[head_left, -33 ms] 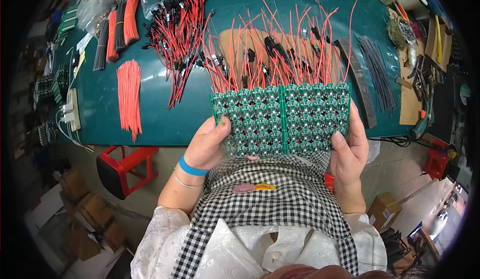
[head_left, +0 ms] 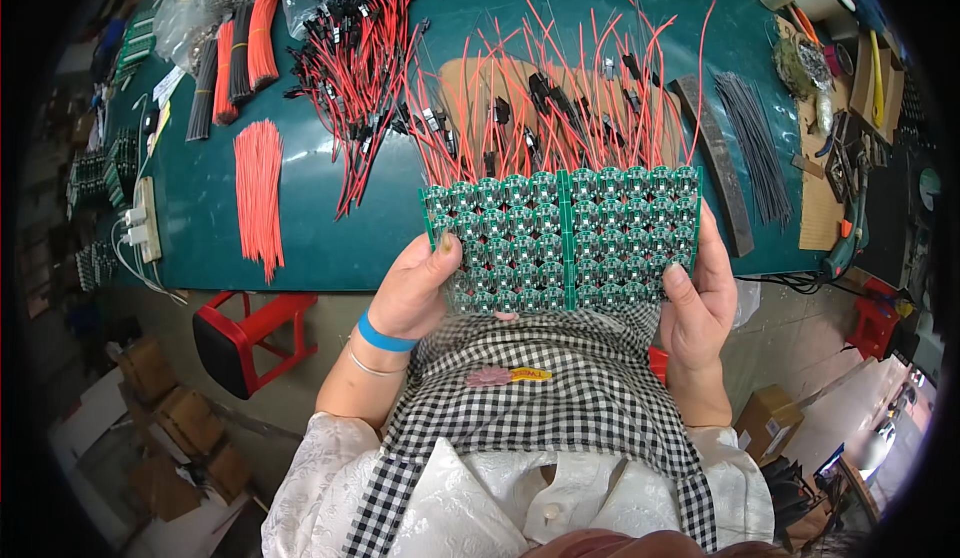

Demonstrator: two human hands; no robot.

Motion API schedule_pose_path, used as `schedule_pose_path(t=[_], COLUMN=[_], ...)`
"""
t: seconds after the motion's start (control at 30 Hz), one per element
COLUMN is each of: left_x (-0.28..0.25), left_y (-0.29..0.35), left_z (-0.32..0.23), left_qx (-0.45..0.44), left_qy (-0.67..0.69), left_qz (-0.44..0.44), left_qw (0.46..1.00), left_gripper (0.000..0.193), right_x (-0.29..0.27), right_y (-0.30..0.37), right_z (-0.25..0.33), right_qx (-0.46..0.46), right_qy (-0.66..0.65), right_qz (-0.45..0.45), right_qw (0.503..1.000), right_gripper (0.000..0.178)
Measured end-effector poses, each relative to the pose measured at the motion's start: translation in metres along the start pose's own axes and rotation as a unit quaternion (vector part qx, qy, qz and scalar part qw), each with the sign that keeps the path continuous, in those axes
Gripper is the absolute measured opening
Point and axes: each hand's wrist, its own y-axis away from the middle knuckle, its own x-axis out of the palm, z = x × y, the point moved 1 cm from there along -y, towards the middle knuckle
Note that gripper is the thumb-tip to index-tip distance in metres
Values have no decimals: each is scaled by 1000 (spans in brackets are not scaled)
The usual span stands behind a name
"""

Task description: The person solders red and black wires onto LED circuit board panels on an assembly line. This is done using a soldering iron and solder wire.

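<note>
Both hands grip a green circuit board panel (head_left: 567,243) by its two sides, close to my apron. The panel carries rows of small identical boards. My left hand (head_left: 415,278) is closed on its left edge, thumb on the face and fingers hidden behind. On the right edge, my right hand (head_left: 700,298) pinches it the same way. Red wires (head_left: 655,68) stick up beyond the far edge, with black connectors (head_left: 548,93) among them. Where the wires join the panel is hidden.
A heap of red and black connector leads (head_left: 355,68) lies left of the panel, beside a bundle of red wires (head_left: 259,198). To the right are a dark bar (head_left: 715,163) and black wires (head_left: 752,148). A red stool (head_left: 255,338) stands below the green table (head_left: 330,253).
</note>
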Motion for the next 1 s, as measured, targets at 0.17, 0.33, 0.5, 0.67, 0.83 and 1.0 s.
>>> schedule_pose_path(t=[0.17,0.33,0.5,0.67,0.83,1.0], left_x=[2,2,-5,-7,0,4], left_y=[2,2,5,3,2,1], left_z=[0,0,2,1,-6,-8], left_qx=[6,10,-5,7,-7,-6], left_qy=[-38,-46,29,-3,24,32], left_qz=[-46,-46,-11,-41,-16,-6], left_qw=[998,998,1000,999,1000,999], left_gripper=[67,68,51,58,51,50], right_x=[0,1,1,2,3,5], right_y=[0,2,1,-2,-2,-3], right_z=[-2,-2,-1,-2,-1,-1], right_qx=[0,7,13,8,10,14], right_qy=[6,-11,1,-1,-2,-25], right_qz=[6,1,7,15,11,3], right_qw=[1000,1000,1000,1000,1000,1000], right_gripper=[59,59,60,60,60,61])
